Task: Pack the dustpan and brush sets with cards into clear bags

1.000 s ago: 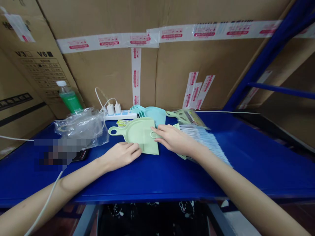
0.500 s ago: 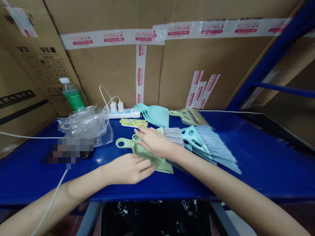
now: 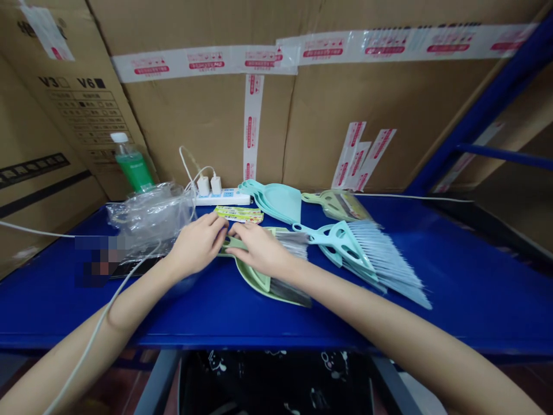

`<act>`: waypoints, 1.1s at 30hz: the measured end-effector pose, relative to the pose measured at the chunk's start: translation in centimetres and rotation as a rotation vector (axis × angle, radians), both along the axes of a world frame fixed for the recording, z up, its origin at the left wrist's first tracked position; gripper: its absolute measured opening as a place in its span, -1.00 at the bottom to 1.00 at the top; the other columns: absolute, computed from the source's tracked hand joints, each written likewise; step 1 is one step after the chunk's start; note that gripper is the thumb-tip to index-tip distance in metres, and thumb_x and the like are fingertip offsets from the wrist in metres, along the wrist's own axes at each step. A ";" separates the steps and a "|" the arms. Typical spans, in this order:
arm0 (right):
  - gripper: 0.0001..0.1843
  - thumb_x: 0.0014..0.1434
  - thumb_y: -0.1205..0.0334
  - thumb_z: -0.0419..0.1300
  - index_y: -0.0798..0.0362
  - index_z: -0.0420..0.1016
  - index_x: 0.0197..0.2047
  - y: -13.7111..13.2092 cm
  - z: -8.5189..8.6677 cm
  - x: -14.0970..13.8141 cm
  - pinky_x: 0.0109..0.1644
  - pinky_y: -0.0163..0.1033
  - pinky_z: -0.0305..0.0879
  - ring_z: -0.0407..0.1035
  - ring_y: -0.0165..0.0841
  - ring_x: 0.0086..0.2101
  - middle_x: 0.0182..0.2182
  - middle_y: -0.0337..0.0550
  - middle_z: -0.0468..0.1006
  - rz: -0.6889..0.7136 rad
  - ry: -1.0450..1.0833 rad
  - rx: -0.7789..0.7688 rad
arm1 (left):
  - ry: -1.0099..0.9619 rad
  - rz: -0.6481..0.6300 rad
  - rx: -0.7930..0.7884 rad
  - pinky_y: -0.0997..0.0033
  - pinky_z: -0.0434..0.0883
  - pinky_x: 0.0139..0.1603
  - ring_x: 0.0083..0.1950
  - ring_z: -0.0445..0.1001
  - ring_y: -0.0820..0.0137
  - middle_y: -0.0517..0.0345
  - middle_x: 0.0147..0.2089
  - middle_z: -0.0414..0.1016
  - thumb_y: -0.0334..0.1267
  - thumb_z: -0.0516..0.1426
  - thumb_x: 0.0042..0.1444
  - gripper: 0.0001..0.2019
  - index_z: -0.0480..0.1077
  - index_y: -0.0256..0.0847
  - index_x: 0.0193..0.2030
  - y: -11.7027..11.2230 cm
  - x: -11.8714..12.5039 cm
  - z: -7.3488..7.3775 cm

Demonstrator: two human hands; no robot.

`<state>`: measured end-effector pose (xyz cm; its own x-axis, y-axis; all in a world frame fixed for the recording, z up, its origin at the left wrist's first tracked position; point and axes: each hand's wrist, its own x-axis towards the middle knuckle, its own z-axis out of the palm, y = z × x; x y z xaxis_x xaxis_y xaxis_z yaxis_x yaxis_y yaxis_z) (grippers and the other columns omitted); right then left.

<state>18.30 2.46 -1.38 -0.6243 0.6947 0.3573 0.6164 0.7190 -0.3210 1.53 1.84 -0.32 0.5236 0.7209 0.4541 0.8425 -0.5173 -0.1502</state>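
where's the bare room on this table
The table is bare right of the blue brushes, and between the front edge and the green dustpan. Crowded: around the left hand and right hand, and behind, from clear plastic to blue dustpans.

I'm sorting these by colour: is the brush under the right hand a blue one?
No, the right hand is over the green brush, while the blue brushes lie farther right.

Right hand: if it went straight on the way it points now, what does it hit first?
Likely the left hand, lying just ahead of the right hand in this view; the exact gap in depth is unclear.
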 end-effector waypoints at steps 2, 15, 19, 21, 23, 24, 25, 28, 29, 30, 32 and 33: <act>-0.77 0.13 0.27 0.21 0.16 0.38 -0.14 0.2 -0.3 -0.2 -0.15 -0.14 0.28 0.38 -0.23 -0.22 -0.25 -0.01 0.51 0.040 0.060 -0.016 | 0.032 0.017 -0.103 0.41 0.34 -0.35 -0.36 0.40 0.37 0.12 -0.40 0.39 -0.29 -0.18 0.25 -0.70 0.32 -0.21 -0.37 0.1 -0.1 0.0; -0.54 0.21 0.05 0.10 0.14 0.35 0.09 0.3 0.2 2.3 0.11 0.02 0.16 0.22 -0.13 0.03 -0.02 0.10 0.38 0.081 -0.098 -0.063 | -0.148 -0.042 -0.473 0.45 0.29 -0.35 -0.41 0.40 0.42 0.16 -0.42 0.44 -0.25 -0.21 0.25 -0.65 0.31 -0.22 -0.40 0.8 -0.1 -0.5; -0.23 0.19 -0.17 0.04 0.11 0.06 0.32 0.0 0.6 4.6 0.25 0.20 -0.12 -0.18 0.02 0.27 0.28 0.18 0.04 0.136 -0.281 -0.238 | -0.166 -0.034 -0.514 0.43 0.30 -0.32 -0.37 0.41 0.40 0.13 -0.35 0.48 -0.22 -0.22 0.25 -0.63 0.37 -0.22 -0.30 0.9 -0.2 -0.4; -0.12 0.15 -0.24 0.03 0.08 -0.08 0.36 -0.2 0.3 5.3 0.27 0.23 -0.25 -0.34 0.03 0.30 0.34 0.15 -0.15 0.146 -0.315 -0.295 | -0.178 -0.024 -0.533 0.42 0.29 -0.33 -0.40 0.39 0.41 0.15 -0.39 0.47 -0.21 -0.23 0.25 -0.62 0.37 -0.23 -0.28 0.8 -0.1 -0.3; -0.09 0.14 -0.28 0.01 0.03 -0.17 0.38 -0.4 -0.2 5.6 0.28 0.24 -0.33 -0.44 0.01 0.30 0.36 0.10 -0.28 0.146 -0.306 -0.314 | -0.196 -0.023 -0.549 0.43 0.27 -0.35 -0.44 0.36 0.43 0.18 -0.43 0.44 -0.21 -0.23 0.25 -0.63 0.36 -0.22 -0.29 0.7 -0.1 -0.3; -0.09 0.14 -0.28 0.00 0.01 -0.20 0.39 -0.4 -0.5 5.7 0.29 0.24 -0.35 -0.47 -0.01 0.30 0.36 0.07 -0.31 0.149 -0.293 -0.311 | -0.208 -0.026 -0.557 0.43 0.27 -0.35 -0.45 0.35 0.43 0.20 -0.45 0.43 -0.21 -0.23 0.25 -0.63 0.36 -0.22 -0.30 0.7 0.0 -0.3; -0.10 0.15 -0.28 -0.01 0.00 -0.21 0.39 -0.5 -0.8 5.7 0.29 0.24 -0.37 -0.49 -0.02 0.30 0.36 0.05 -0.32 0.154 -0.279 -0.304 | -0.222 -0.033 -0.568 0.43 0.26 -0.34 -0.45 0.34 0.44 0.21 -0.45 0.42 -0.20 -0.23 0.25 -0.64 0.35 -0.21 -0.31 0.6 0.0 -0.4; -0.15 0.19 -0.26 -0.06 -0.02 -0.21 0.39 -0.5 -1.4 5.6 0.29 0.24 -0.41 -0.50 -0.05 0.30 0.36 0.01 -0.32 0.175 -0.252 -0.276 | -0.289 -0.058 -0.620 0.42 0.27 -0.30 -0.40 0.34 0.43 0.21 -0.41 0.42 -0.18 -0.21 0.24 -0.66 0.33 -0.21 -0.32 0.7 0.1 -0.7; -0.16 0.20 -0.25 -0.07 -0.02 -0.22 0.39 -0.5 -1.5 5.6 0.29 0.24 -0.42 -0.50 -0.06 0.30 0.36 0.00 -0.32 0.181 -0.248 -0.264 | -0.321 -0.066 -0.640 0.41 0.28 -0.28 -0.38 0.34 0.43 0.20 -0.39 0.43 -0.18 -0.20 0.23 -0.67 0.33 -0.21 -0.31 0.7 0.1 -0.8; -0.18 0.21 -0.24 -0.08 -0.02 -0.22 0.39 -0.5 -1.6 5.6 0.29 0.24 -0.43 -0.51 -0.06 0.30 0.36 0.00 -0.32 0.187 -0.245 -0.249 | -0.357 -0.076 -0.662 0.40 0.28 -0.25 -0.35 0.35 0.42 0.19 -0.36 0.43 -0.17 -0.19 0.23 -0.68 0.33 -0.21 -0.30 0.8 0.2 -1.0; -0.21 0.23 -0.22 -0.10 -0.03 -0.23 0.39 -0.5 -1.8 5.6 0.29 0.25 -0.46 -0.50 -0.06 0.30 0.36 -0.01 -0.30 0.198 -0.239 -0.213 | -0.432 -0.098 -0.713 0.39 0.29 -0.21 -0.30 0.35 0.41 0.18 -0.31 0.43 -0.17 -0.16 0.21 -0.70 0.33 -0.22 -0.28 0.8 0.2 -1.4; -0.22 0.24 -0.20 -0.10 -0.04 -0.23 0.39 -0.5 -1.9 5.6 0.28 0.26 -0.47 -0.49 -0.07 0.30 0.36 -0.02 -0.29 0.205 -0.236 -0.196 | -0.471 -0.110 -0.741 0.39 0.30 -0.21 -0.29 0.34 0.41 0.18 -0.30 0.43 -0.17 -0.14 0.21 -0.71 0.34 -0.22 -0.26 0.8 0.3 -1.5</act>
<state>23.90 1.98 -3.26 -0.8067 0.5879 0.0597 0.5397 0.7741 -0.3310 1.80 2.68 -1.83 0.4837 0.8719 0.0760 0.6723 -0.4258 0.6056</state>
